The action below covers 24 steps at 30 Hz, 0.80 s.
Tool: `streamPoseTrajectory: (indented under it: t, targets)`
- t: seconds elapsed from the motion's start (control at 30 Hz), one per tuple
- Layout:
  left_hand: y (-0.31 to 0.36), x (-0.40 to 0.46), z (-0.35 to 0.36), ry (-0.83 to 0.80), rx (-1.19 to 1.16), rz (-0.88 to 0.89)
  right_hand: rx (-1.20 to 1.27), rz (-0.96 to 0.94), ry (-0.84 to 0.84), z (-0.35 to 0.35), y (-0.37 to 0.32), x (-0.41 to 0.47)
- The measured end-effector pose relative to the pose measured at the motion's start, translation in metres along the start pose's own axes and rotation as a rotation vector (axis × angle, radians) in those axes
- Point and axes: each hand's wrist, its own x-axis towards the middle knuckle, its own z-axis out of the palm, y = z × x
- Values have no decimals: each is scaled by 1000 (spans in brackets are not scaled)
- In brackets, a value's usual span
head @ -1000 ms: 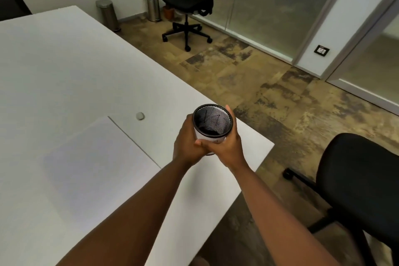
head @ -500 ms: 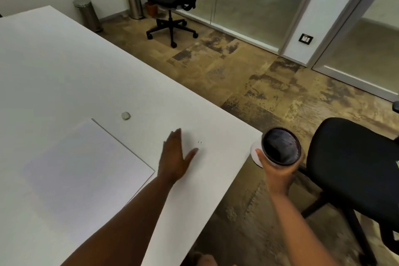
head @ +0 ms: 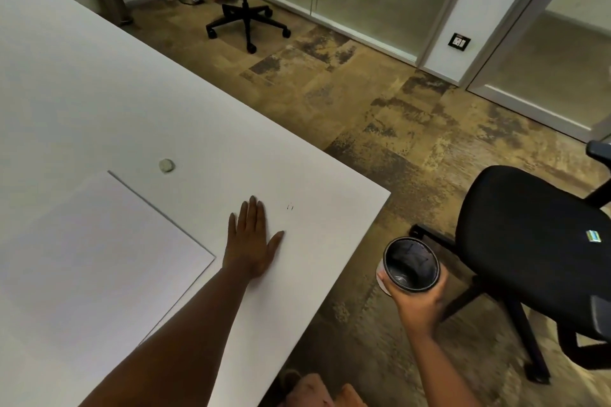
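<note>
Where both hands just held the cup (head: 411, 264) over the table (head: 99, 76), the right hand (head: 418, 302) alone now grips it, seemingly empty, past the table's corner, likely carrying it off; the left hand (head: 251, 241) lies flat, released.

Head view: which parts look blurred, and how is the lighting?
Head view: the mesh cup in the right hand and the legs of the near chair are motion-blurred; the left hand flat on the table is sharp; lighting is dim, without glare.
</note>
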Motion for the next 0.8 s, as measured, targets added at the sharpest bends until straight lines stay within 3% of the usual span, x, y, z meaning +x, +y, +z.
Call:
streamPoseTrajectory:
  t: [0.23,0.37,0.47,0.57,0.8]
  targets:
    - [38,12,11,-33,19,208,-12,-45,-131,12,-1,5]
    - [38,11,16,-48,-98,407,-42,-27,-192,22,10,2]
    - [25,14,10,72,-169,238,-81,-74,-212,27,14,1]
    - [17,17,8,80,-92,81,-112,-106,-219,29,16,1]
    - [30,13,18,37,24,270,-147,-77,-297,35,22,1]
